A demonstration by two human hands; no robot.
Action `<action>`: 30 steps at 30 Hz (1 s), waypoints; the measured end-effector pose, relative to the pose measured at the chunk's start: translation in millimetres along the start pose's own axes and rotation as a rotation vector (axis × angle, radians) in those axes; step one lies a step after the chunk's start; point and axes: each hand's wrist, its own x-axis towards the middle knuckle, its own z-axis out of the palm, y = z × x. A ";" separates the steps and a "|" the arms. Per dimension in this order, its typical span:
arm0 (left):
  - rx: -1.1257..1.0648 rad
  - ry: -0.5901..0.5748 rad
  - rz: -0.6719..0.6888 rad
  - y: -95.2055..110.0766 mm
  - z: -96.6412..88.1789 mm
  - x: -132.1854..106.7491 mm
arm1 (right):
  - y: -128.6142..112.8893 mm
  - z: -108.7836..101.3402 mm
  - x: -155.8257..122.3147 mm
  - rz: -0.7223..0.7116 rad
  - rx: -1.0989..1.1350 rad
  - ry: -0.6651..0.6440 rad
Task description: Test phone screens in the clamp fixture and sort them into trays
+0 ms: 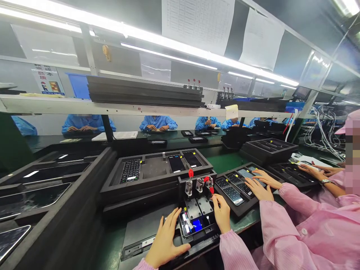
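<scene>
In front of me is a black clamping fixture (pixel 198 208) with metal plates and several red-tipped toggle clamps. A phone screen assembly (pixel 187 227) lies in it, its display lit with a blue patch and partly covered by the plates. My left hand (pixel 167 240) is open, fingers stretched along the fixture's left side, fingertips at the screen's left edge. My right hand (pixel 222 213) has curled fingers at the right side, thumb and forefinger closed at the red handle (pixel 212 190) of the rightmost toggle clamp. One clamp handle (pixel 191 173) on the left points upward.
Behind the fixture is a foam tray (pixel 154 178) with phone parts. Another phone tray (pixel 239 208) lies right, with a co-worker's hands (pixel 260 183) over it. Stacked foam trays (pixel 98 168) with screens stand left. A shelf (pixel 157 110) crosses ahead; people in blue sit beyond.
</scene>
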 end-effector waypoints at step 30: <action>0.021 0.001 -0.008 0.2 -0.6 1.1 | -12.7 -5.9 8.5 0.046 -0.041 -0.066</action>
